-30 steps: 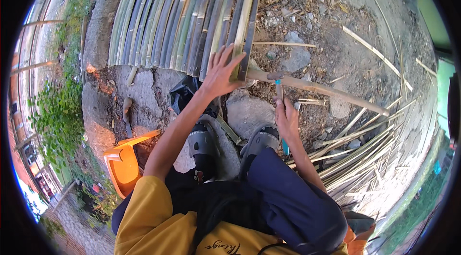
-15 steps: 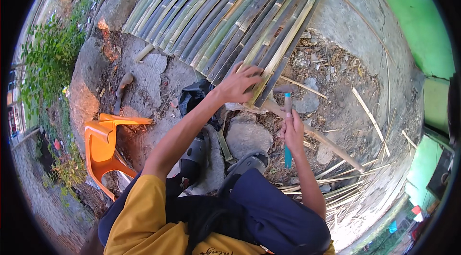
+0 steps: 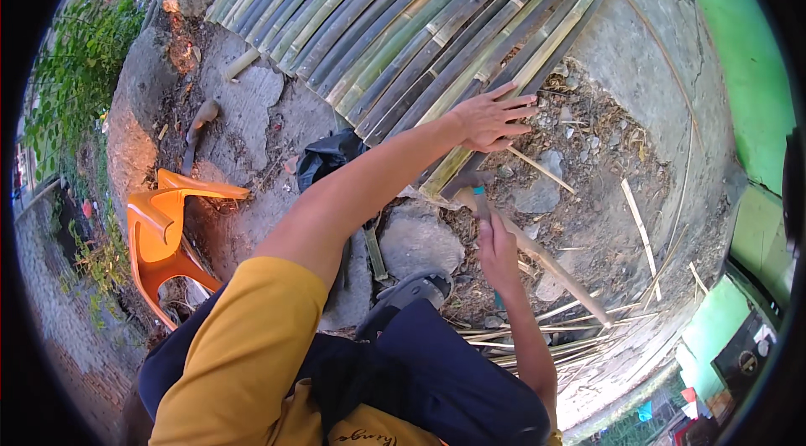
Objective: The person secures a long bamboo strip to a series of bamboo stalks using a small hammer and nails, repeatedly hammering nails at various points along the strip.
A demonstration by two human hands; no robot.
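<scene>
A row of split bamboo slats (image 3: pixel 395 35), green and dark brown, lies side by side ahead of me. My left hand (image 3: pixel 494 120) is spread open, palm down, over the rightmost slats near their close end; whether it presses on them I cannot tell. My right hand (image 3: pixel 499 253) is wrapped round a hammer (image 3: pixel 481 204) with a teal grip. The hammer's head is close to the near end of the slats and partly hard to make out. A pale wooden pole (image 3: pixel 567 280) lies on the ground beside the right hand, its far end by the slats.
An orange plastic chair (image 3: pixel 155 232), tipped over, is on the left near a wooden-handled tool (image 3: pixel 201 123). A black plastic bag (image 3: pixel 323 159) lies by the slats. Flat stones (image 3: pixel 420 238) and bamboo strips (image 3: pixel 537 333) are scattered close by. A green wall (image 3: pixel 730 52) stands at right.
My left hand has moved right and farther away across the end slats, its fingers now spread. My right hand, still round the hammer, has come slightly nearer and left. The view has shifted.
</scene>
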